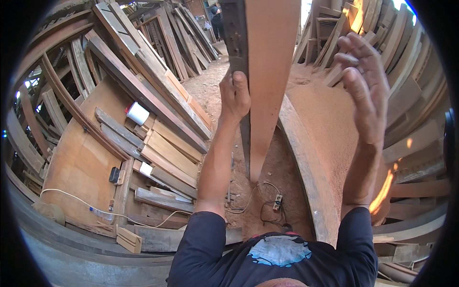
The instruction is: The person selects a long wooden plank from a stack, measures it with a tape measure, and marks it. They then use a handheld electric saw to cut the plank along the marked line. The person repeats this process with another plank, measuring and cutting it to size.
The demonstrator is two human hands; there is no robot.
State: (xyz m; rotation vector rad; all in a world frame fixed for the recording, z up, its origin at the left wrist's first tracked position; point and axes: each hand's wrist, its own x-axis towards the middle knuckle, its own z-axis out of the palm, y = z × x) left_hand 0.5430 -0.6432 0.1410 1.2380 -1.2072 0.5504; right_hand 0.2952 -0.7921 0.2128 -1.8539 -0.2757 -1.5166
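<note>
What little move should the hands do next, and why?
Maybe bring the right hand to the tall board: that hand is open and away from it, while only the left hand is at its dark side. Two hands might steady it better.

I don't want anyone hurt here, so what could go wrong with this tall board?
The tall board could tip: the left hand is on it, but the open right hand is apart from it. The cord and socket block lie near its lower end, so a shift might snag or pinch them.
</note>
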